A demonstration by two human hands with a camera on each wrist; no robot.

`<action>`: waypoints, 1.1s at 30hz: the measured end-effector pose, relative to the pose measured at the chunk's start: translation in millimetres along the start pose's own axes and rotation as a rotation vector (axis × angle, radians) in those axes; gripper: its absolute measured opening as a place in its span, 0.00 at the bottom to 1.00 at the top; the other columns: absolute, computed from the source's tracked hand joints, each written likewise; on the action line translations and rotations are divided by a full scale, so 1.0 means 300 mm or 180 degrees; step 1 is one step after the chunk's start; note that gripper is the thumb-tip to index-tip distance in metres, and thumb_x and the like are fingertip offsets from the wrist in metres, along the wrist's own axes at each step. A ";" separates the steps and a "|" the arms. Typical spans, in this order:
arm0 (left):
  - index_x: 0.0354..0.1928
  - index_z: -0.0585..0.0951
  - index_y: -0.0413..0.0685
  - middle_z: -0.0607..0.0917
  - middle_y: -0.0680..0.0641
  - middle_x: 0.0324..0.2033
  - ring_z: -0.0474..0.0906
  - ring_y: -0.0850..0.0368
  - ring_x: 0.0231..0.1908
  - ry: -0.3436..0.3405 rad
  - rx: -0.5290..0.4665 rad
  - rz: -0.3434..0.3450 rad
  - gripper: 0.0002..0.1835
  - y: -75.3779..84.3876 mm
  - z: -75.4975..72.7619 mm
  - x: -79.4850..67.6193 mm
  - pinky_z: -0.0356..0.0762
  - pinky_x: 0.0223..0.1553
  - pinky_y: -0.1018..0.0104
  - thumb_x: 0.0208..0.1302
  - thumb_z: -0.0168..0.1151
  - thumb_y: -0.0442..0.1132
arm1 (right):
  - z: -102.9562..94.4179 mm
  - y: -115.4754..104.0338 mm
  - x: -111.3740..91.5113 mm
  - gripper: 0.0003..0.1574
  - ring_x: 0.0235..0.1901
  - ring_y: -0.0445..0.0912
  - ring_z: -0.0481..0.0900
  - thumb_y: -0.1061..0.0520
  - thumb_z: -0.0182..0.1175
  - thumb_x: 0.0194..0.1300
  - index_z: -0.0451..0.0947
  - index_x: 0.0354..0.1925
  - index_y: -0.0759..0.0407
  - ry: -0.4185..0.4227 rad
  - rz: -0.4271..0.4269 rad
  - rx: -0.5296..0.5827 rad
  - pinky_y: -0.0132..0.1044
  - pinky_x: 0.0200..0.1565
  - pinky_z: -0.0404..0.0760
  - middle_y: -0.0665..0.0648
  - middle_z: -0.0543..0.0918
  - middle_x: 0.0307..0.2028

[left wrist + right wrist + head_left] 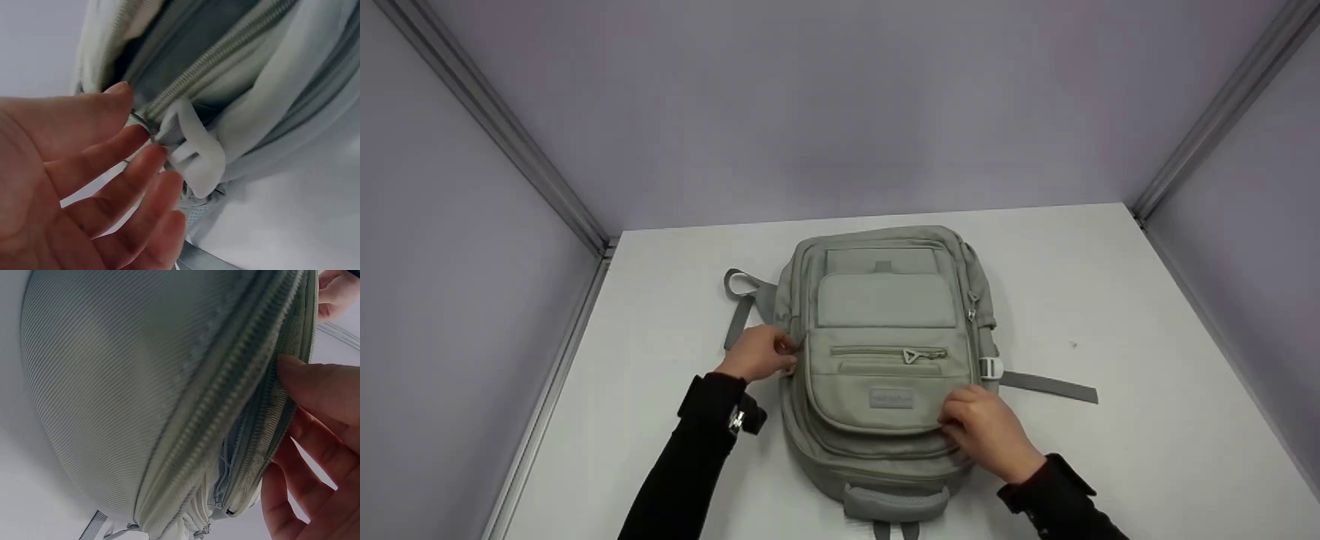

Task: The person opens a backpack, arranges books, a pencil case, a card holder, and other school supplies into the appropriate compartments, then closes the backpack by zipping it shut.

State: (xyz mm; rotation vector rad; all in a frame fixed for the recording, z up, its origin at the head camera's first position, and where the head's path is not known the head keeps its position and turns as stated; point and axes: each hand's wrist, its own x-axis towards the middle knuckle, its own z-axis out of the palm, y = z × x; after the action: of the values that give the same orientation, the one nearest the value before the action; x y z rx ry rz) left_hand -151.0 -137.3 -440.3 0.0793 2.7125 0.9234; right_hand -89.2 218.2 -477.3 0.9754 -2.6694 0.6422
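A sage-green backpack (885,300) lies front side up on a white table, its carry handle (896,504) toward me. Its front pocket (892,411) is unzipped along the near edge, and a dark gap shows between the zipper teeth (197,70). At the pocket's left side, my left hand (757,352) pinches what looks like a small zipper pull, mostly hidden by the fingertips. Beside those fingers is a white plastic buckle (199,160). My right hand (982,427) grips the pocket's open edge (264,450) at the near right, thumb on one side, fingers on the other.
A grey strap (1050,386) extends right from a white side buckle (991,368). Another looped strap (742,300) lies at the left. The white table (660,300) is bordered by pale walls (847,112) at the back and both sides.
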 end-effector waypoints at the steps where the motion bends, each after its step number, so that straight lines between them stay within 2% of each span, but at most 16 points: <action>1: 0.42 0.86 0.38 0.87 0.40 0.37 0.83 0.47 0.38 0.0065 0.0065 -0.0023 0.09 0.003 0.005 0.009 0.80 0.41 0.57 0.61 0.68 0.34 | 0.000 0.000 0.000 0.16 0.33 0.43 0.79 0.68 0.76 0.43 0.81 0.24 0.52 -0.0006 0.0009 0.0003 0.37 0.38 0.79 0.47 0.82 0.28; 4: 0.30 0.86 0.41 0.86 0.43 0.30 0.81 0.50 0.31 0.0268 0.0300 -0.0019 0.03 0.009 0.019 0.028 0.77 0.33 0.61 0.59 0.69 0.34 | -0.001 0.000 0.003 0.16 0.33 0.43 0.79 0.69 0.76 0.42 0.81 0.24 0.51 -0.0006 0.0016 0.0003 0.37 0.37 0.79 0.47 0.82 0.28; 7: 0.22 0.81 0.44 0.83 0.45 0.24 0.77 0.52 0.26 0.0421 0.0454 0.0090 0.09 0.010 0.024 0.032 0.71 0.28 0.63 0.58 0.69 0.33 | 0.001 -0.001 0.009 0.16 0.33 0.43 0.79 0.69 0.76 0.41 0.82 0.24 0.52 0.0019 0.0012 -0.0006 0.37 0.37 0.80 0.48 0.82 0.28; 11: 0.21 0.78 0.45 0.81 0.46 0.22 0.75 0.53 0.25 0.0676 0.0520 0.0363 0.11 -0.002 0.023 -0.002 0.71 0.28 0.62 0.58 0.68 0.31 | 0.005 -0.008 0.014 0.15 0.32 0.43 0.79 0.69 0.77 0.40 0.83 0.23 0.53 0.0013 0.0061 -0.0032 0.36 0.36 0.80 0.48 0.82 0.28; 16: 0.24 0.79 0.45 0.82 0.47 0.24 0.77 0.53 0.28 0.0920 0.0653 0.0705 0.09 -0.009 0.038 -0.078 0.74 0.31 0.59 0.59 0.69 0.32 | 0.010 -0.019 0.010 0.14 0.31 0.42 0.78 0.66 0.77 0.38 0.83 0.22 0.53 -0.0035 0.0206 -0.0145 0.35 0.35 0.80 0.47 0.82 0.27; 20: 0.24 0.78 0.47 0.80 0.49 0.23 0.75 0.57 0.26 0.0957 0.0777 0.0831 0.10 0.001 0.066 -0.143 0.71 0.29 0.64 0.59 0.70 0.33 | 0.013 -0.019 0.008 0.14 0.30 0.42 0.78 0.66 0.78 0.38 0.83 0.22 0.52 -0.0034 0.0247 -0.0194 0.35 0.33 0.80 0.47 0.81 0.26; 25: 0.24 0.78 0.49 0.78 0.53 0.22 0.72 0.61 0.26 0.0940 0.0846 0.0860 0.11 0.002 0.123 -0.240 0.68 0.28 0.69 0.58 0.71 0.34 | 0.012 -0.021 0.012 0.14 0.30 0.43 0.78 0.67 0.77 0.37 0.83 0.21 0.52 -0.0056 0.0260 -0.0193 0.36 0.33 0.79 0.47 0.81 0.25; 31: 0.26 0.78 0.51 0.78 0.55 0.24 0.72 0.64 0.28 0.0597 0.0655 0.0827 0.09 0.027 0.205 -0.359 0.68 0.29 0.70 0.60 0.69 0.34 | 0.009 -0.025 0.011 0.15 0.31 0.42 0.78 0.67 0.77 0.40 0.83 0.21 0.51 -0.0189 0.0412 -0.0176 0.35 0.33 0.79 0.46 0.80 0.26; 33: 0.27 0.79 0.51 0.78 0.55 0.24 0.72 0.64 0.29 0.0605 0.0623 0.0907 0.08 0.044 0.232 -0.387 0.69 0.30 0.70 0.60 0.69 0.34 | 0.011 -0.024 0.012 0.15 0.31 0.42 0.78 0.67 0.77 0.40 0.82 0.21 0.51 -0.0209 0.0422 -0.0173 0.35 0.33 0.79 0.46 0.80 0.26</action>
State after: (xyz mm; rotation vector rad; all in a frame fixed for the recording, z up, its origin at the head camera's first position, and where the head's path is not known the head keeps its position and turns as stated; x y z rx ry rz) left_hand -20.7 -101.7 -457.1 0.4488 3.0173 0.7667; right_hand -87.3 209.7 -476.5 0.8247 -2.8120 0.5697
